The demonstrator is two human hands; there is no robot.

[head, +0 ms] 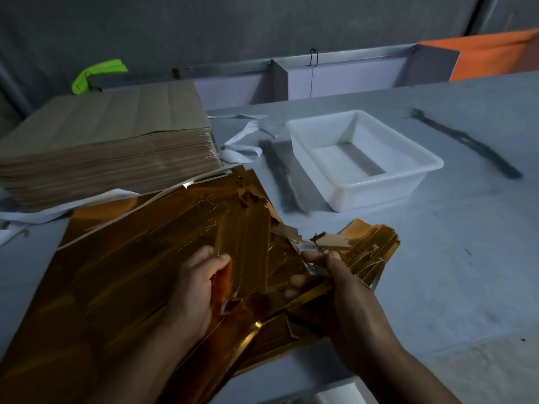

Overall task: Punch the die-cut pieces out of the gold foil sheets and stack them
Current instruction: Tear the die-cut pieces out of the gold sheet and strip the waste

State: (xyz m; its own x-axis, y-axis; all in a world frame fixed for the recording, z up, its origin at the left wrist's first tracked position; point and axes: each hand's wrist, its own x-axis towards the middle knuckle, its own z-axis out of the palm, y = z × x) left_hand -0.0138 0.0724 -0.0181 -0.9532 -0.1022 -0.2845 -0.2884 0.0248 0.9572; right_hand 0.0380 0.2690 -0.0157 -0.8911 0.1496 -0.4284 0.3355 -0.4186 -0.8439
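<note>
A pile of gold foil sheets [125, 263] with die-cut lines lies on the grey table [437, 258] in front of me, its right edge torn and ragged. My left hand [195, 287] grips a raised fold of the top sheet, thumb on top. My right hand [335, 287] pinches the sheet's torn right edge between thumb and fingers. Just beyond that hand lies a small heap of gold punched pieces [367, 246]. A tall stack of brown-backed sheets [110, 147] stands at the back left.
A white plastic tub [364, 158] stands behind the foil, right of centre. White paper strips [242, 147] lie beside the brown stack. Dark smears [466, 144] mark the table. A green cloth [96, 74] and an orange one [493, 53] sit at the back.
</note>
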